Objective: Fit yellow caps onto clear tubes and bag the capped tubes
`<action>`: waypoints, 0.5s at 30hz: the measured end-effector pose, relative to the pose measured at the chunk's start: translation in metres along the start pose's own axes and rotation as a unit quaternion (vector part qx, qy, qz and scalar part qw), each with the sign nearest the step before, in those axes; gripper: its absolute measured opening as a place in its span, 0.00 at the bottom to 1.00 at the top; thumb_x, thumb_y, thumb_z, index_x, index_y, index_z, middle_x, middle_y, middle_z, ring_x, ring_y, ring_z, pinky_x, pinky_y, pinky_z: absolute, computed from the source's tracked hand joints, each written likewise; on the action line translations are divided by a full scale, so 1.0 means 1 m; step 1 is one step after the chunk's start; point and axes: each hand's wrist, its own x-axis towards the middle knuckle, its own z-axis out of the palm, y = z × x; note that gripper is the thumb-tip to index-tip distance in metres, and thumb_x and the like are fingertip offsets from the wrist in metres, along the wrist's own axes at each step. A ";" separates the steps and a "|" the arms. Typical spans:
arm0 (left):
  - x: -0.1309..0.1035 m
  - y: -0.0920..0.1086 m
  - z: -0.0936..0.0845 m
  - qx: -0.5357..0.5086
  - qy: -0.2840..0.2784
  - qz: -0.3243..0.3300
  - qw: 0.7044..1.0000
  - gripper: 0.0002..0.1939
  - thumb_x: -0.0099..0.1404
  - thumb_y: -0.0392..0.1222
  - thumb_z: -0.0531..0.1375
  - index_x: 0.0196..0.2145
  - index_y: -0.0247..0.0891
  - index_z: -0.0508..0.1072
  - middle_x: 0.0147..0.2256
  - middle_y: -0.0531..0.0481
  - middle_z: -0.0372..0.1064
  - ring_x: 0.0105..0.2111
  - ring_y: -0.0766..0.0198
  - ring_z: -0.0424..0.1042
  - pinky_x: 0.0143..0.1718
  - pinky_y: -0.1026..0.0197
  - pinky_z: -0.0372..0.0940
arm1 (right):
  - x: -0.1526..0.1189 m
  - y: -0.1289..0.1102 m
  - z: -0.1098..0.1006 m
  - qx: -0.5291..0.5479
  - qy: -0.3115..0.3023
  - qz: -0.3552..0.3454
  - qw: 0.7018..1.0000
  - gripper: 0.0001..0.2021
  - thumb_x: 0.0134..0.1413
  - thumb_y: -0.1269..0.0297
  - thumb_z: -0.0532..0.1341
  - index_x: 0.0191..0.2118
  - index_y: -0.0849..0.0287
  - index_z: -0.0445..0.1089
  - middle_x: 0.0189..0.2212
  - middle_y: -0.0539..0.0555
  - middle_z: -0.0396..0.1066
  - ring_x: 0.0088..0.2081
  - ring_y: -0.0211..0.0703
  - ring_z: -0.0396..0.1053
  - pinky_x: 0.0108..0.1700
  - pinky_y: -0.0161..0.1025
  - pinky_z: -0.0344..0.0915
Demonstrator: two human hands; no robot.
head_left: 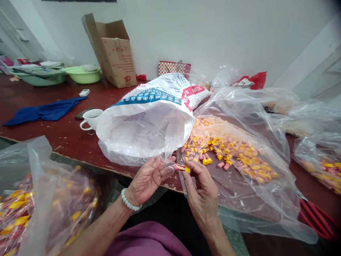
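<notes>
Between my hands is a slim clear tube, with a small red-and-white patterned piece and a yellow cap at its right end. My left hand, a beaded bracelet at its wrist, holds the tube with the palm turned up. Thumb and fingers of my right hand pinch the yellow cap. Just beyond, a white printed sack lies with its mouth toward me and clear plastic pieces inside. To its right, many yellow-capped pieces spread over and under a clear plastic bag.
At lower left a clear bag holds capped red-patterned tubes. A white cup, blue cloth, green basin and cardboard box stand on the red table. Red-handled scissors lie at right.
</notes>
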 end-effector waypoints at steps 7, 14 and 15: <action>-0.010 -0.018 -0.001 -0.060 0.018 0.004 0.998 0.04 0.67 0.38 0.54 0.39 0.34 0.64 0.52 0.36 0.67 0.48 0.54 0.72 0.52 0.52 0.64 | 0.004 -0.004 -0.008 -0.064 -0.031 -0.074 0.995 0.16 0.55 0.77 0.58 0.50 0.59 0.65 0.43 0.56 0.68 0.47 0.38 0.66 0.50 0.35 0.65; -0.016 -0.028 0.004 0.064 -0.039 -0.012 0.997 0.06 0.62 0.33 0.60 0.37 0.35 0.65 0.36 0.46 0.72 0.37 0.62 0.73 0.45 0.55 0.66 | -0.002 0.005 -0.005 -0.051 -0.052 -0.033 0.997 0.21 0.58 0.74 0.57 0.56 0.56 0.60 0.46 0.56 0.70 0.46 0.38 0.69 0.49 0.36 0.66; -0.017 -0.029 0.003 0.093 -0.054 -0.025 0.994 0.08 0.61 0.32 0.61 0.38 0.35 0.65 0.35 0.46 0.71 0.36 0.62 0.73 0.44 0.54 0.66 | -0.002 0.007 -0.004 -0.047 -0.053 -0.009 0.997 0.21 0.58 0.72 0.58 0.56 0.55 0.59 0.46 0.55 0.70 0.44 0.38 0.70 0.47 0.35 0.67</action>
